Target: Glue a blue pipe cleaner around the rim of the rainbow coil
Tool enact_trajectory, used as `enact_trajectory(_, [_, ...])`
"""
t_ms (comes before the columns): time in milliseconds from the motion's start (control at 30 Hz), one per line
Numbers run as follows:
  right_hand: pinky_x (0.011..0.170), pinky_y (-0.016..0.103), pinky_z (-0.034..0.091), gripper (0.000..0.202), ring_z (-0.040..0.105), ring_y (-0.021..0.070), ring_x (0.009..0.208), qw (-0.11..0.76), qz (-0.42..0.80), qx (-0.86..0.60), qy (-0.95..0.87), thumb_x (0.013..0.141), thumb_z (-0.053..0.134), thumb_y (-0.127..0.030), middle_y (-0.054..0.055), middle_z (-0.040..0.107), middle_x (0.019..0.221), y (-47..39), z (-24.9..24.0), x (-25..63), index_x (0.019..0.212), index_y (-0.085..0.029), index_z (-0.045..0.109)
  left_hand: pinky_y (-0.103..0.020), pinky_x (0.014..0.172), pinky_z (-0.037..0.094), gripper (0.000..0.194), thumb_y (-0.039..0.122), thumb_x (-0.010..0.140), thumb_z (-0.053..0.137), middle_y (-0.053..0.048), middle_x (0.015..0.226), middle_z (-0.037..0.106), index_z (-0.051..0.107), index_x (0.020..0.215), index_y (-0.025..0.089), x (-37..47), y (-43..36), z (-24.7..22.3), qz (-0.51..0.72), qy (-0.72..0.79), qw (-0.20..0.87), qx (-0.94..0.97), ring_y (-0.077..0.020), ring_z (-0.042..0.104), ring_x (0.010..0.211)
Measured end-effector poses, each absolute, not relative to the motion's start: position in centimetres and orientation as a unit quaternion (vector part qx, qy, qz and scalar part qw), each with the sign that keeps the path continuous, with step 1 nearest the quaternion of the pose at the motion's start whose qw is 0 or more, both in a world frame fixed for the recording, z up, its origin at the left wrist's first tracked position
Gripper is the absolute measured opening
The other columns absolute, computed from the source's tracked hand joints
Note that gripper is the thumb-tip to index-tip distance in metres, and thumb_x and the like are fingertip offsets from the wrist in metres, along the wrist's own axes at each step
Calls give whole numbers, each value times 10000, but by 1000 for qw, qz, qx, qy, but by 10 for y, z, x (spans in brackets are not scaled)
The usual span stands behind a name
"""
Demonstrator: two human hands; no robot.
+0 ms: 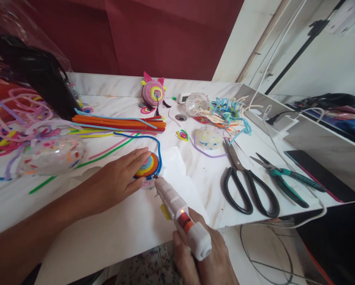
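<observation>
My right hand (208,247) is wrapped round a white glue gun (173,198) with a small light glowing on its back. Its nozzle points at the edge of a round pipe-cleaner coil (147,165) with blue, orange, yellow and pink rings. My left hand (125,170) grips this coil from the left, its fingers across the near and far sides. The coil seems to lie on a clear base speckled with colour, mostly hidden. A loose dark blue pipe cleaner (158,146) runs from the coil's right edge up and back to the left. White paper (177,162) lies underneath.
Black-handled scissors (236,162) and green-handled pliers (281,172) lie at right, near a dark phone (322,176). Behind are a bundle of orange pipe cleaners (120,123), a pink horned ball figure (153,93) and speckled clear shells (208,137). Another shell (54,154) stands left.
</observation>
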State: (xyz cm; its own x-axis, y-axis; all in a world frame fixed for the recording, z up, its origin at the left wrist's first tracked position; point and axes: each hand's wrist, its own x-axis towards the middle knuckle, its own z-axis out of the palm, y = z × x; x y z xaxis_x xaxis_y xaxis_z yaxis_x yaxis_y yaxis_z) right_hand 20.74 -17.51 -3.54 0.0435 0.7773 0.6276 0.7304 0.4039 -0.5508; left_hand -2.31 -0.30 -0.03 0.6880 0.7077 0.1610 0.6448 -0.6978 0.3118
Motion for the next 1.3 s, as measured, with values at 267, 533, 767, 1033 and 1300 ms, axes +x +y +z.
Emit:
enact_trajectory(267, [606, 326, 636, 223, 795, 235, 681, 474, 34, -564, -675, 1179, 505, -270, 37, 794, 890, -175, -32, 206, 1349, -236, 645, -538, 1394, 426, 648, 445, 1118, 454, -119, 1830, 480, 494, 1707, 178, -24, -4, -3, 137, 375, 104, 911, -344, 503, 1669])
enact_trajectory(533, [603, 334, 651, 238, 815, 246, 707, 478, 43, -575, -662, 1195, 489, -315, 49, 805, 886, -175, -30, 206, 1328, -235, 669, -503, 1380, 454, 655, 457, 1092, 485, -102, 1817, 508, 512, 1699, 211, -23, -4, -3, 137, 380, 95, 910, -339, 537, 1646])
enact_trajectory(767, [619, 335, 672, 269, 825, 247, 719, 488, 44, -561, -668, 1184, 511, -305, 55, 811, 912, -177, -34, 205, 1400, -228, 650, -498, 1408, 399, 669, 499, 1131, 426, -87, 1856, 442, 478, 1724, 194, -26, -3, -7, 132, 371, 107, 913, -349, 492, 1675])
enact_trajectory(1033, [616, 342, 683, 236, 806, 257, 687, 492, 64, -551, -671, 1126, 558, -249, 52, 801, 861, -179, -32, 202, 1331, -256, 676, -544, 1396, 423, 660, 529, 1136, 437, -96, 1840, 473, 487, 1729, 243, -27, -1, -14, 172, 367, 97, 909, -367, 502, 1669])
enact_trajectory(1300, [576, 333, 654, 227, 779, 241, 622, 486, 87, -564, -662, 1127, 540, -271, 23, 772, 814, -180, -29, 210, 1310, -245, 671, -546, 1401, 425, 665, 563, 1115, 434, -59, 1841, 475, 490, 1724, 303, -27, -2, -16, 175, 373, 103, 905, -367, 509, 1665])
